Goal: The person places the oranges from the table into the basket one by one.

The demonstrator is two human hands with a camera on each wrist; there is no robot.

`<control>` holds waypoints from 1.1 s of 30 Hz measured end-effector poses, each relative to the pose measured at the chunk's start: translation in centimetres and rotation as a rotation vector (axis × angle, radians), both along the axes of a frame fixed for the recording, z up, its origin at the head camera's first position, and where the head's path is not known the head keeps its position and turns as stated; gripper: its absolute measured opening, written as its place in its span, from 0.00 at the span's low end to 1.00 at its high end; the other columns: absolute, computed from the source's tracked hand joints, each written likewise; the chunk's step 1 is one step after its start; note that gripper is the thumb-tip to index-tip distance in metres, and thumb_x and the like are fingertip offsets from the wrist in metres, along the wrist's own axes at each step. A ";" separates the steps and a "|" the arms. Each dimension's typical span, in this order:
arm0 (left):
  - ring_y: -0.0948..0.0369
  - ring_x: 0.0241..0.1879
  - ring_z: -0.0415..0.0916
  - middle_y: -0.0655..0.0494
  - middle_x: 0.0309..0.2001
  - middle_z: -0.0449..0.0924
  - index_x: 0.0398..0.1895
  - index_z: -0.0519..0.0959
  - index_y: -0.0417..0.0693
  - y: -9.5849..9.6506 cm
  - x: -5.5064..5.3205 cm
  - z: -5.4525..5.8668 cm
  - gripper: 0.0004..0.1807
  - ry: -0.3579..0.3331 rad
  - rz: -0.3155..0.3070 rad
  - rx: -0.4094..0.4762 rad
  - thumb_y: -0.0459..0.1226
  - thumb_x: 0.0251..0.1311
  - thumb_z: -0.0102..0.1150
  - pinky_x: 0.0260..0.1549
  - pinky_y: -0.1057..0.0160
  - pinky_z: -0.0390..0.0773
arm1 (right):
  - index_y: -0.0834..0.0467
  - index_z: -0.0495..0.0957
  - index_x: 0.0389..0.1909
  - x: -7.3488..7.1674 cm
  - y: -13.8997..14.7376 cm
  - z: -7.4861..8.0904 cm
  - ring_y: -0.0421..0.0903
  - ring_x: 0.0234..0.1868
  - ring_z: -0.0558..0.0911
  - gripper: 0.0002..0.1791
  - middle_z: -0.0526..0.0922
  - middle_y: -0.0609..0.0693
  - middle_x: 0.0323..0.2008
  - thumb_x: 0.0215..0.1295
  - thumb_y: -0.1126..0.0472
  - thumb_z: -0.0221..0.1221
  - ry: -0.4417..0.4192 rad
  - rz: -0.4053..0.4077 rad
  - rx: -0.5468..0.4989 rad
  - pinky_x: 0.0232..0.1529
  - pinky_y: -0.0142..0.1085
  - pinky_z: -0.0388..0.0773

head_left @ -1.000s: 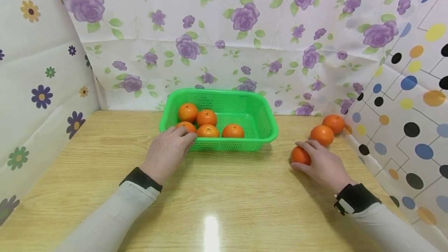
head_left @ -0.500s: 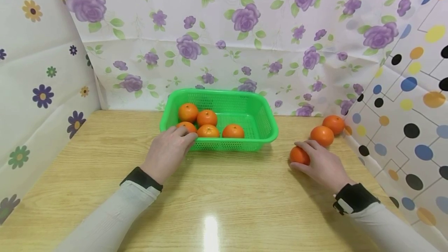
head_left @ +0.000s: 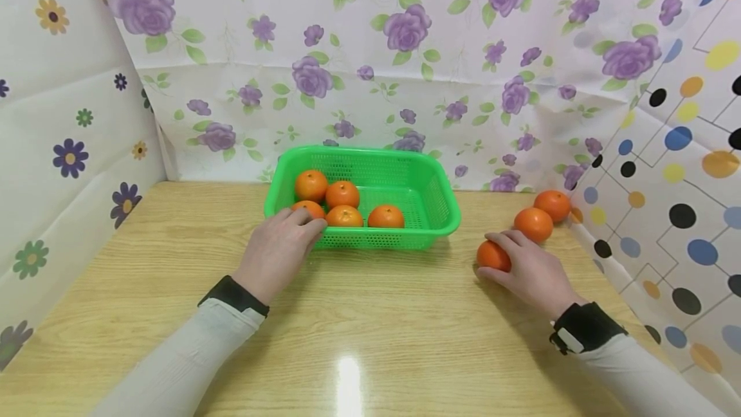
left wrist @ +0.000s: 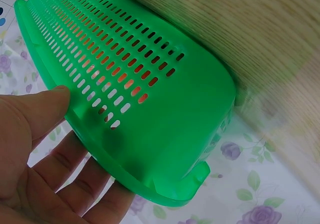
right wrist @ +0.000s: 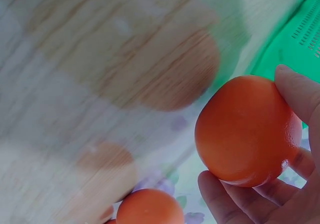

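A green perforated plastic basket (head_left: 431, 231) stands at the back middle of the wooden table, with several mandarins (head_left: 386, 216) inside, mostly on its left. My left hand (head_left: 279, 253) grips the basket's near rim at the left. In the left wrist view, the thumb (left wrist: 50, 106) lies against the outer wall and the fingers reach past the rim. To the right of the basket, my right hand (head_left: 535, 272) holds a mandarin (head_left: 494, 256), low over the table. The right wrist view shows this mandarin (right wrist: 245, 131) between the thumb and the curled fingers.
Two more mandarins (head_left: 533, 224) (head_left: 552, 205) sit beyond my right hand, by the dotted right wall sheet (head_left: 683, 179). A purple-flowered sheet (head_left: 370, 101) hangs behind the basket, and another flowered sheet (head_left: 87, 127) closes the left side.
My right hand has shifted very slightly left with the mandarin, widening its distance from the two behind. The left hand and the basket stay in place.
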State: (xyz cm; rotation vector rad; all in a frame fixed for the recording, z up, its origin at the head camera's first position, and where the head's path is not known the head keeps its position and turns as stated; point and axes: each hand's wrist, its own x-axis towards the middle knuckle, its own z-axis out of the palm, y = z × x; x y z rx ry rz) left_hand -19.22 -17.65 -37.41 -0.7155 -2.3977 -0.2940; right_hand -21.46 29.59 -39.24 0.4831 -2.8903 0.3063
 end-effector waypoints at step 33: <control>0.48 0.37 0.80 0.51 0.41 0.85 0.44 0.88 0.47 -0.1 -0.1 0.0 0.08 0.017 -0.002 -0.013 0.32 0.66 0.79 0.37 0.54 0.85 | 0.56 0.79 0.73 0.2 -1.3 1.1 0.64 0.56 0.85 0.39 0.82 0.61 0.62 0.67 0.45 0.79 0.070 0.059 -0.025 0.51 0.66 0.85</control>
